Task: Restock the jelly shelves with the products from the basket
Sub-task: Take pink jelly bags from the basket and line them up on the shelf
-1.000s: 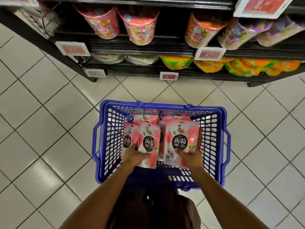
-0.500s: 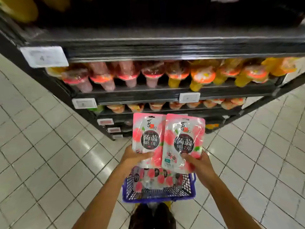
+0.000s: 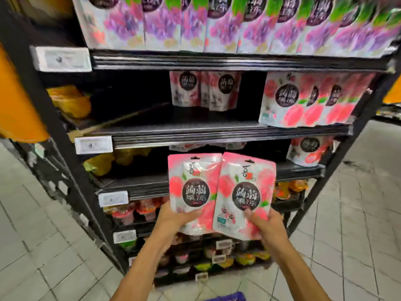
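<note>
I hold two pink peach jelly pouches upright in front of a black shelf rack. My left hand [image 3: 176, 216] grips the bottom of the left pouch [image 3: 193, 183]. The right pouch [image 3: 245, 192] overlaps it and is gripped at its lower edge by my right hand [image 3: 263, 220]. Matching peach pouches stand on the middle shelf [image 3: 195, 129], two at the back centre [image 3: 205, 90] and a row at the right [image 3: 308, 98]. Only a sliver of the blue basket [image 3: 227, 297] shows at the bottom edge.
Purple grape pouches [image 3: 217, 22] fill the top shelf. Another peach pouch [image 3: 309, 152] sits on the shelf below the middle one. Jelly cups [image 3: 138, 210] line the lower shelves. White price tags [image 3: 93, 144] hang on shelf fronts. Tiled floor lies to both sides.
Both hands lifted the two pouches out of the basket and raised them toward the shelves. My view tilted up from the basket to the upper shelves.
</note>
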The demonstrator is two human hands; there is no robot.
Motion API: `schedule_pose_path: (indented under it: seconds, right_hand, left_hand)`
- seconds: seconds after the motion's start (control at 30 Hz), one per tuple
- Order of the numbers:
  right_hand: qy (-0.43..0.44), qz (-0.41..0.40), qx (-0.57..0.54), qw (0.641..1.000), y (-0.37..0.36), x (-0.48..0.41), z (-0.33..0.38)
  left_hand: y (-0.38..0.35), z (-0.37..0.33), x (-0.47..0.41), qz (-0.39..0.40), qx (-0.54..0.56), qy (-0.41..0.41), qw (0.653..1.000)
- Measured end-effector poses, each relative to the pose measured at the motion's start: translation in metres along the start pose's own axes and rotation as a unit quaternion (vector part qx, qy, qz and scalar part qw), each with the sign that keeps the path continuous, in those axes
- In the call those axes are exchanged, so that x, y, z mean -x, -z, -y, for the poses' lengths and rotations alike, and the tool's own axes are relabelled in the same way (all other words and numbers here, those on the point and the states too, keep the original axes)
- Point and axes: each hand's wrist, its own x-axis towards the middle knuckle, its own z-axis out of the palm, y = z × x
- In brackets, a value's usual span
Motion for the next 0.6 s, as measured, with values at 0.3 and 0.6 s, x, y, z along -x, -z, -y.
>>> schedule_pose_path:
  seconds: [0.3, 0.6]
  right_hand:
    - [0.075, 0.008, -0.042, 0.996, 0.017, -0.019, 0.072]
    - [0.125, 0.034, 0.003, 0.991, 0.06, -0.061, 0.126]
  left_hand:
    - [-0.039, -0.062, -0.02, -0.021, 0.015, -0.082, 0.996]
    - [-0.084, -0.093, -0.056, -0.076, 0.017, -0.122, 0.989]
